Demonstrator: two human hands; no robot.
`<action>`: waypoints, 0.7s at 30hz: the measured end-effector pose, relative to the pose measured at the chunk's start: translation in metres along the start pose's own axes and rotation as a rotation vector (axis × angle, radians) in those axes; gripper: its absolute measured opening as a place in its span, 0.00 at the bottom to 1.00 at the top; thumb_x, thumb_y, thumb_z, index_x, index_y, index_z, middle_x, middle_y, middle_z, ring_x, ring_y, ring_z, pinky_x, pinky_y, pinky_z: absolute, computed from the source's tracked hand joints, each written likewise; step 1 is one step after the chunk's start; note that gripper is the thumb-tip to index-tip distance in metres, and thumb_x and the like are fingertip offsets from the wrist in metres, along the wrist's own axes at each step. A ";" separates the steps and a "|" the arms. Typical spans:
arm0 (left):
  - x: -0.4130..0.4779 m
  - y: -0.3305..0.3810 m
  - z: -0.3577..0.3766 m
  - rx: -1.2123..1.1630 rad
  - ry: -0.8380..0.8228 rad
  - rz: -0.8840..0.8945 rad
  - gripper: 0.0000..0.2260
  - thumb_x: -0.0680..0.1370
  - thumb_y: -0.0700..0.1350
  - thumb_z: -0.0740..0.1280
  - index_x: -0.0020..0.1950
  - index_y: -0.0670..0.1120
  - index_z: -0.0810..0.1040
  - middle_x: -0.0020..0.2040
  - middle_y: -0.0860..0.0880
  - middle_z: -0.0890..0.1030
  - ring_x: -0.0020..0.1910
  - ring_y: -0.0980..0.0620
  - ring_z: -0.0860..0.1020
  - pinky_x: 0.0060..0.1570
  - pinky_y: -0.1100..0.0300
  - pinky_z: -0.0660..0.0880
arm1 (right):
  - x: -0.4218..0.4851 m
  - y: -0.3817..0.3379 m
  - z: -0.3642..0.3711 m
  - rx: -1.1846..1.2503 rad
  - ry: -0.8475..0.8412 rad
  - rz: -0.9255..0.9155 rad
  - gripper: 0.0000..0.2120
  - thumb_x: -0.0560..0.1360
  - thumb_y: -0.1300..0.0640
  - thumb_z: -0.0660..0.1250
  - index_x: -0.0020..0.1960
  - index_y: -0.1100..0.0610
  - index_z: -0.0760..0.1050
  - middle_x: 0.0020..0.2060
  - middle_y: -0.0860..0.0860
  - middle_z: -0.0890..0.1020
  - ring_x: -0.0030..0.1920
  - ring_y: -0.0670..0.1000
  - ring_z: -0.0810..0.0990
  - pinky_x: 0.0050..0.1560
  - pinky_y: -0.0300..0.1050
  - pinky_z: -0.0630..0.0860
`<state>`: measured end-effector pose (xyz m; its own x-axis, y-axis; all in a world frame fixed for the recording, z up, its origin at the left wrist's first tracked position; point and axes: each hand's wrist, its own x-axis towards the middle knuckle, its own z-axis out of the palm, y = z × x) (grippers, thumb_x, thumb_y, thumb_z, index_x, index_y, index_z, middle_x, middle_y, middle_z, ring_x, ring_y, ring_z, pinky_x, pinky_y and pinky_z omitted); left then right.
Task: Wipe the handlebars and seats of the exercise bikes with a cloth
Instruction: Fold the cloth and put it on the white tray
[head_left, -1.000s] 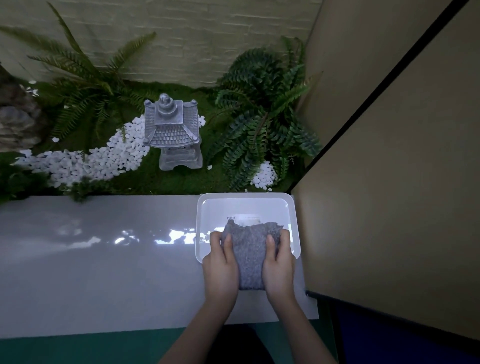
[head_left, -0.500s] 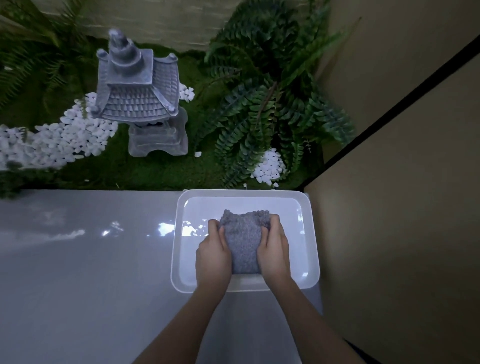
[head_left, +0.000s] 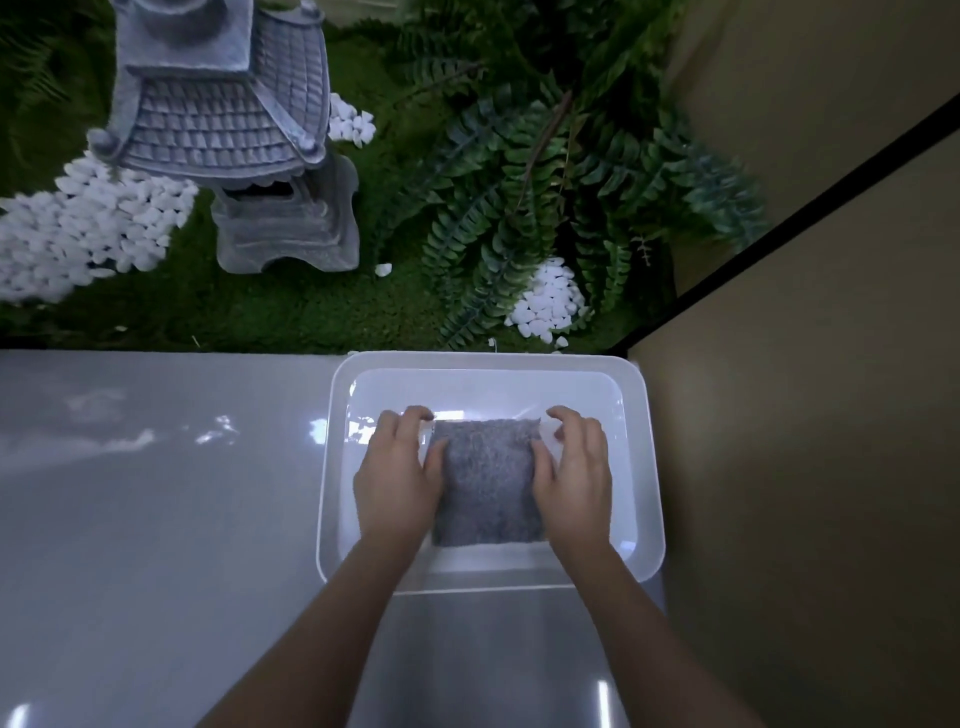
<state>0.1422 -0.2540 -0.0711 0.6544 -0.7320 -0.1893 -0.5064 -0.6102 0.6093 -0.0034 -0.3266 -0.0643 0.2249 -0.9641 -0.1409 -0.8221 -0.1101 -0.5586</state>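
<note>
The left hand (head_left: 397, 480) and right hand (head_left: 576, 478) flank a folded cloth (head_left: 488, 483), one on each side. Each thumb lies against the cloth's nearest side edge. The fingers (head_left: 415, 415) arch loosely past its far corners, curled but not closed round it, so neither hand has hold of it; the contact is thumbs only.

The cloth is grey, with a nubbly, towel-like pile and a fuzzy far edge. It is folded into a thick, nearly square pad. It lies flat in the middle of the tray (head_left: 643, 467), and its slightly longer axis runs near to far, in line with the forearms.

The tray is white, semi-translucent plastic, shallow, with rounded corners and a raised rim, and it is wider left to right. It sits on a glossy pale-grey counter (head_left: 156, 519) at the far right corner, just beside a matte tan wall panel (head_left: 805, 467).

Beyond the counter's far edge is a bed of green moss (head_left: 260, 306). A grey stone pagoda lantern (head_left: 228, 104) with a ribbed, tiled roof stands there at far left, beside smooth white pebbles (head_left: 78, 234). Feathery ferns (head_left: 519, 182) spread on the far right.
</note>
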 end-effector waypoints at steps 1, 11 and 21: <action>0.007 -0.001 -0.001 -0.048 -0.051 0.049 0.07 0.76 0.46 0.68 0.54 0.50 0.78 0.46 0.51 0.72 0.41 0.49 0.74 0.37 0.58 0.70 | 0.004 -0.001 -0.001 0.049 -0.027 -0.051 0.13 0.77 0.59 0.65 0.61 0.54 0.74 0.54 0.52 0.73 0.55 0.51 0.74 0.54 0.44 0.71; 0.032 -0.017 0.001 -0.191 -0.202 0.061 0.12 0.73 0.40 0.71 0.35 0.53 0.73 0.39 0.55 0.71 0.38 0.62 0.72 0.38 0.72 0.65 | 0.013 0.009 0.008 -0.007 -0.127 -0.103 0.06 0.74 0.65 0.67 0.46 0.54 0.77 0.46 0.47 0.75 0.51 0.50 0.72 0.50 0.42 0.62; 0.022 0.005 0.003 0.081 -0.037 0.182 0.04 0.76 0.39 0.66 0.51 0.43 0.75 0.49 0.45 0.77 0.46 0.44 0.75 0.41 0.53 0.72 | 0.014 -0.012 0.010 -0.195 -0.059 -0.029 0.19 0.73 0.68 0.63 0.61 0.55 0.70 0.56 0.53 0.75 0.58 0.55 0.72 0.53 0.51 0.66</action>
<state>0.1526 -0.2743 -0.0741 0.5275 -0.8423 -0.1110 -0.6589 -0.4881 0.5723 0.0144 -0.3360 -0.0677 0.2759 -0.9445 -0.1781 -0.8991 -0.1881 -0.3952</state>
